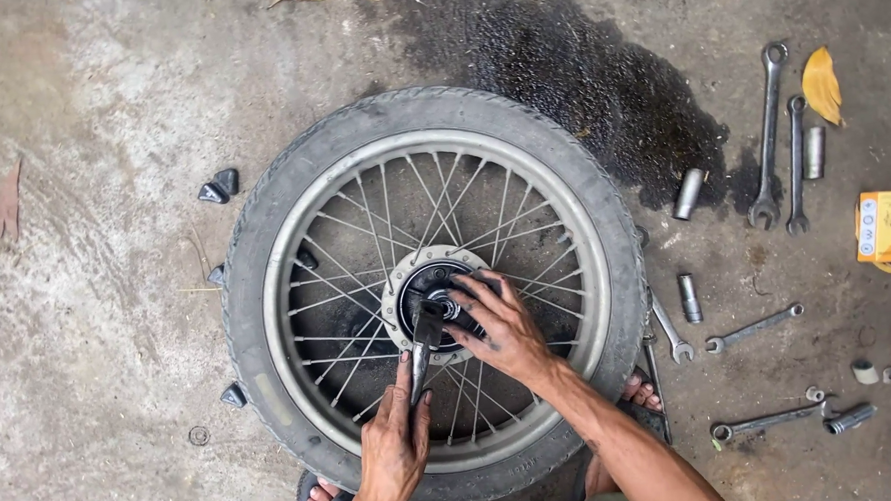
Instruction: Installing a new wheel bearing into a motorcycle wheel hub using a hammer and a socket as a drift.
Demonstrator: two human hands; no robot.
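One view only, from the head camera, looking almost straight down at the floor (87, 296) from standing or crouched height. The wheel (432, 291) fills the centre, close in. Both forearms enter from six o'clock, toes just showing at the bottom edge. Spanners (776, 136) lie out toward two and three o'clock.

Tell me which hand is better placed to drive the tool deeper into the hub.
Probably the left hand: it grips the handle of the dark tool whose head sits in the hub. The right hand rests fingers on the hub, steadying it.
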